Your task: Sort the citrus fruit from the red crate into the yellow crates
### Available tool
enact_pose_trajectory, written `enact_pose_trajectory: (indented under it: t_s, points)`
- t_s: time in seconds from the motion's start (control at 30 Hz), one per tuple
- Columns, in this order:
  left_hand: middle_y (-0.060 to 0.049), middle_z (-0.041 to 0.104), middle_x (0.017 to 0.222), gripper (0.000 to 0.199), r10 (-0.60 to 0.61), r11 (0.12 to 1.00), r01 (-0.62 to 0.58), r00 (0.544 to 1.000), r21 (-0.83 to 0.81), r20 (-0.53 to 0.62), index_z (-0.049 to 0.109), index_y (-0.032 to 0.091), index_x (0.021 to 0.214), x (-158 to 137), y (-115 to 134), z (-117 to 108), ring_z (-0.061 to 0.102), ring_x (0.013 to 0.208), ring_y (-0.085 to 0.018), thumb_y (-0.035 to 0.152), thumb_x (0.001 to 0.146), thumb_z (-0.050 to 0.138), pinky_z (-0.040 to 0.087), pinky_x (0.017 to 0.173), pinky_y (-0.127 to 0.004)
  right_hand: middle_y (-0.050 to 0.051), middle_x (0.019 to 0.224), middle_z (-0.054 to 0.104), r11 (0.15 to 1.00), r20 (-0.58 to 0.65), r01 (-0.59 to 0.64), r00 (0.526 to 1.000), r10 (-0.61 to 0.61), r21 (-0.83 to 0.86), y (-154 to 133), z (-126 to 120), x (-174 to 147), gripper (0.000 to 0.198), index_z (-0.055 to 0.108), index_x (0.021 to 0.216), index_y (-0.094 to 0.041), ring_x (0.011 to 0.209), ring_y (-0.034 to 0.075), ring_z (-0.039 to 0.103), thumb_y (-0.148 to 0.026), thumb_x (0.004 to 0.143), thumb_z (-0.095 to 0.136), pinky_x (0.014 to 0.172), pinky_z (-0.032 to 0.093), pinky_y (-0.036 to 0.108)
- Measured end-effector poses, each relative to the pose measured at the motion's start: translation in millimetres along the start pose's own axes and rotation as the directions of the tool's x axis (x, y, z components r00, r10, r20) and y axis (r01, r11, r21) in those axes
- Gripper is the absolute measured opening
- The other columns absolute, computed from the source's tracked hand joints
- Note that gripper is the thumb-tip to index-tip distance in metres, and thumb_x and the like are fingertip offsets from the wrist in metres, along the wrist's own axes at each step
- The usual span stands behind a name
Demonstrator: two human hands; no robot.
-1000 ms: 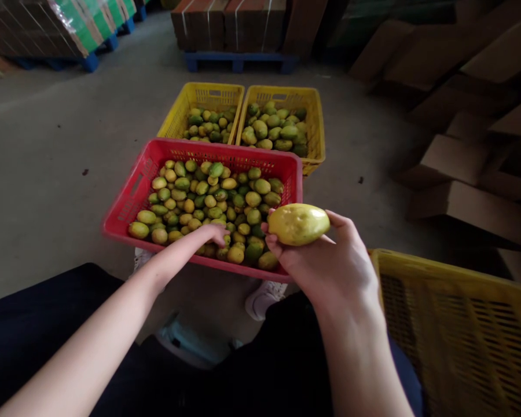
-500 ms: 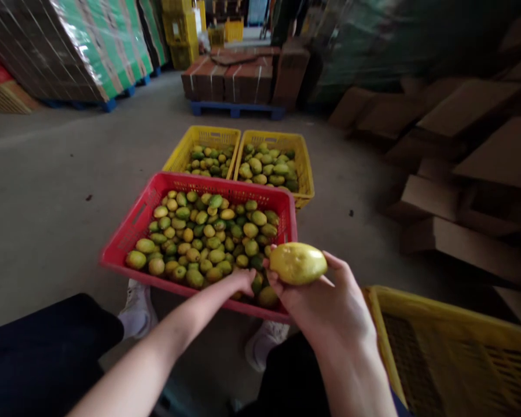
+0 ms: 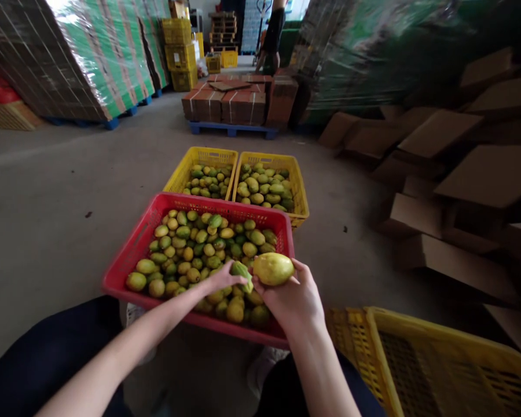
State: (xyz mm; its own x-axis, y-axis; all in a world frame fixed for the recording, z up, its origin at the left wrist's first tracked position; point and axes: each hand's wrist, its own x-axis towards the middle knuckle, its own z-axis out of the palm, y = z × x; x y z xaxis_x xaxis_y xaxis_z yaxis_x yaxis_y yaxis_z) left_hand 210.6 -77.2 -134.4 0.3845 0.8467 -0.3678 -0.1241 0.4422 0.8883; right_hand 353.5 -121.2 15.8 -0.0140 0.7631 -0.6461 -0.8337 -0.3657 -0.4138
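Observation:
My right hand (image 3: 297, 298) cradles a yellow papaya (image 3: 273, 269) on its palm and fingers, above the right side of a red crate (image 3: 125, 255). Just left of it, my left hand (image 3: 226, 279) grips a smaller green papaya (image 3: 242, 274) by its near side. The two fruits are close together; whether they touch is hard to tell. Below both hands, the red crate holds a heap of green and yellow papayas (image 3: 184, 267). The forearms and the right hand hide part of the crate's near edge.
Two yellow crates (image 3: 304, 194) of similar fruit stand behind the red one. At lower right is another yellow crate (image 3: 373, 324). Cardboard boxes (image 3: 443, 133) lie along the right. Flattened cartons on a blue pallet (image 3: 232, 128) are ahead, and a person (image 3: 273, 35) stands beyond.
My left hand has risen out of the heap with a green papaya in it. My right hand has shifted left with the yellow papaya. The view has tilted up slightly.

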Motion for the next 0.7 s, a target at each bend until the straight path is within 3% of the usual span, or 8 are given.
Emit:
enact_pose_trajectory:
  t_s: [0.1, 0.27, 0.37, 0.47, 0.53, 0.6, 0.7]
  points:
    - [-0.004, 0.069, 0.087, 0.036, -0.097, 0.952, 0.106, 0.994, -0.289, 0.045, 0.059, 0.018, 0.094, -14, 43, -30, 0.066, 0.081, -0.019, 0.036, 0.066, 0.071, 0.053, 0.081, -0.035, 0.005, 0.078, 0.069, 1.000, 0.020, -0.010, 1.000, 0.010, -0.002, 8, 12, 0, 0.020, 0.057, 0.080, -0.020, 0.075, 0.021, 0.066, -0.038, 0.075, 0.050, 0.066, 0.052, 0.035]
    - [-0.006, 0.068, 0.098, 0.037, -0.013, 0.881, 0.013, 1.000, -0.472, 0.004, 0.059, 0.017, 0.103, -54, 113, -50, 0.066, 0.085, -0.018, 0.040, 0.075, 0.065, 0.053, 0.074, -0.028, 0.005, 0.082, 0.070, 0.994, 0.210, -0.009, 0.977, 0.032, -0.109, 27, 26, 4, 0.024, 0.060, 0.086, -0.018, 0.071, 0.021, 0.066, -0.036, 0.069, 0.062, 0.060, 0.051, 0.032]
    - [-0.008, 0.066, 0.102, 0.042, 0.065, 0.948, -0.072, 0.997, -0.311, -0.034, 0.059, 0.016, 0.101, -78, 128, -53, 0.064, 0.093, -0.021, 0.043, 0.072, 0.071, 0.053, 0.077, -0.031, 0.004, 0.077, 0.069, 0.977, 0.311, 0.008, 0.948, 0.060, -0.212, 40, 32, 5, 0.023, 0.062, 0.083, -0.016, 0.064, 0.018, 0.064, -0.028, 0.064, 0.068, 0.057, 0.050, 0.028]
    - [-0.005, 0.064, 0.108, 0.049, 0.266, 0.963, -0.268, 0.952, 0.004, -0.150, 0.056, 0.020, 0.108, -96, 126, -55, 0.060, 0.102, -0.021, 0.039, 0.067, 0.076, 0.049, 0.087, -0.034, 0.003, 0.076, 0.069, 0.919, 0.346, 0.190, 0.936, -0.064, -0.346, 52, 34, 2, 0.028, 0.063, 0.083, -0.015, 0.062, 0.015, 0.062, -0.029, 0.062, 0.074, 0.053, 0.048, 0.025]
    - [-0.004, 0.063, 0.109, 0.054, 0.400, 0.906, -0.355, 0.897, 0.232, -0.190, 0.055, 0.022, 0.110, -102, 123, -55, 0.059, 0.103, -0.021, 0.037, 0.063, 0.079, 0.046, 0.091, -0.034, 0.002, 0.079, 0.069, 0.815, 0.349, 0.345, 0.918, -0.190, -0.465, 58, 32, 0, 0.033, 0.064, 0.087, -0.016, 0.066, 0.016, 0.062, -0.033, 0.061, 0.077, 0.054, 0.048, 0.025]
    - [-0.005, 0.062, 0.110, 0.056, 0.510, 0.813, -0.414, 0.845, 0.410, -0.159, 0.055, 0.023, 0.110, -106, 122, -53, 0.058, 0.104, -0.022, 0.036, 0.062, 0.080, 0.045, 0.093, -0.035, 0.002, 0.079, 0.068, 0.669, 0.366, 0.486, 0.872, -0.326, -0.562, 62, 28, 0, 0.039, 0.064, 0.090, -0.019, 0.070, 0.018, 0.062, -0.034, 0.058, 0.080, 0.059, 0.049, 0.027]
    - [-0.006, 0.060, 0.114, 0.053, 0.618, 0.658, -0.499, 0.786, 0.564, -0.027, 0.057, 0.024, 0.110, -111, 126, -47, 0.056, 0.108, -0.024, 0.037, 0.063, 0.079, 0.042, 0.096, -0.037, 0.001, 0.082, 0.068, 0.417, 0.437, 0.668, 0.731, -0.524, -0.616, 62, 23, 2, 0.048, 0.064, 0.093, -0.021, 0.075, 0.019, 0.061, -0.030, 0.051, 0.083, 0.068, 0.050, 0.031]
